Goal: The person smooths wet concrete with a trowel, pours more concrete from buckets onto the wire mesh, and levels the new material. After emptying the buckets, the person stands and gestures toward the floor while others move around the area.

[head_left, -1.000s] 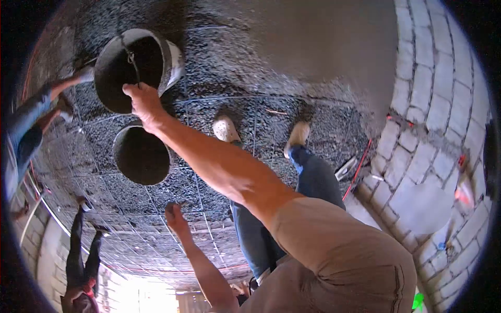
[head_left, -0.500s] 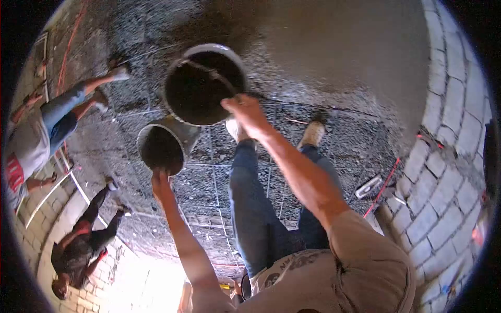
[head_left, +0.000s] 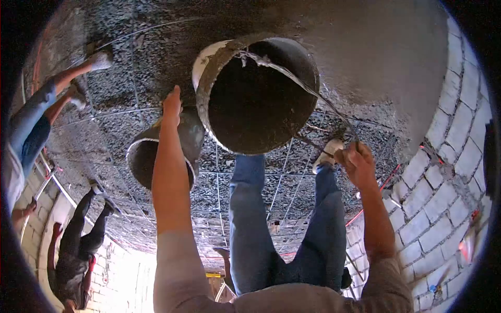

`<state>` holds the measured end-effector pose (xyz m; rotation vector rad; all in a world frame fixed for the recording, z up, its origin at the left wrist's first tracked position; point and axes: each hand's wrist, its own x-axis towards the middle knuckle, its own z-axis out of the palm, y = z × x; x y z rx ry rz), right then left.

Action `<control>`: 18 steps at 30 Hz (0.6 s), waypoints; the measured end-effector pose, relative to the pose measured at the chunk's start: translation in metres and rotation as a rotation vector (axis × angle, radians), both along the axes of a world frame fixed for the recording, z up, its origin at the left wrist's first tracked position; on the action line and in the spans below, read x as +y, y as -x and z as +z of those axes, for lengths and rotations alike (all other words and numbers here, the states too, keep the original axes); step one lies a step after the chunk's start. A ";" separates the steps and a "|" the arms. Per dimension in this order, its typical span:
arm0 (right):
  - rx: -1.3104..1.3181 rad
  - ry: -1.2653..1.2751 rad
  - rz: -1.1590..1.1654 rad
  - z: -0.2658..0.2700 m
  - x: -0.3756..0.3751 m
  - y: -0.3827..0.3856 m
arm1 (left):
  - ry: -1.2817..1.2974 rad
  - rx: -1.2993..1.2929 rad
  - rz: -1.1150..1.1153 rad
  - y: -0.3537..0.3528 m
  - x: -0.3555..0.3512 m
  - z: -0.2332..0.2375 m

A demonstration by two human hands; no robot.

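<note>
A large mortar-smeared bucket [head_left: 205, 107] hangs tilted in front of me, its dark mouth turned toward my head. My right hand [head_left: 357, 163] is closed round the thin, twisted bail handle [head_left: 292, 75] at the bucket's right side. To the left of the bucket and apart from it, my left hand [head_left: 171, 107] is raised edge-on, fingers stretched out, nothing visible in it. A second, smaller bucket [head_left: 192, 133] lies tipped on the ground beneath my left forearm, which hides part of its mouth. What the large bucket contains is too dark to make out.
Smooth wet concrete [head_left: 376, 47] spreads at the upper right. Gravelly ground with a wire grid [head_left: 219, 180] lies under my feet. A block wall [head_left: 443, 188] runs along the right. Two other people [head_left: 78, 250] stand at the left.
The large bucket has come closer and moved right, its mouth tilted toward me. My right hand has moved right and down with the handle. My left hand has left the smaller bucket's rim and risen.
</note>
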<state>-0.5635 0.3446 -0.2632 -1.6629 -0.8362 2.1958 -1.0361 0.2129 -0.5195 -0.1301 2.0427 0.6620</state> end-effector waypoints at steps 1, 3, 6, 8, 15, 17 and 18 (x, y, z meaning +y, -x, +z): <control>-0.019 -0.003 -0.007 -0.002 -0.005 -0.004 | 0.017 -0.009 0.010 -0.005 -0.003 -0.016; -0.161 -0.103 -0.052 -0.011 -0.008 -0.008 | 0.040 -0.024 0.024 -0.008 -0.015 -0.053; -0.042 -0.184 0.070 -0.023 0.002 -0.029 | -0.125 -0.330 0.174 -0.008 -0.022 -0.086; -0.071 -0.238 0.118 -0.026 0.008 -0.044 | -0.445 -0.275 0.034 -0.018 -0.036 -0.120; 0.119 -0.132 -0.042 -0.038 0.005 -0.060 | -0.137 -0.316 0.191 -0.001 -0.022 -0.103; 0.012 -0.158 -0.051 -0.030 -0.005 -0.064 | -0.186 -0.320 0.236 -0.011 -0.018 -0.100; -0.063 -0.226 0.007 -0.025 -0.013 -0.065 | -0.205 -0.302 0.251 -0.019 -0.016 -0.094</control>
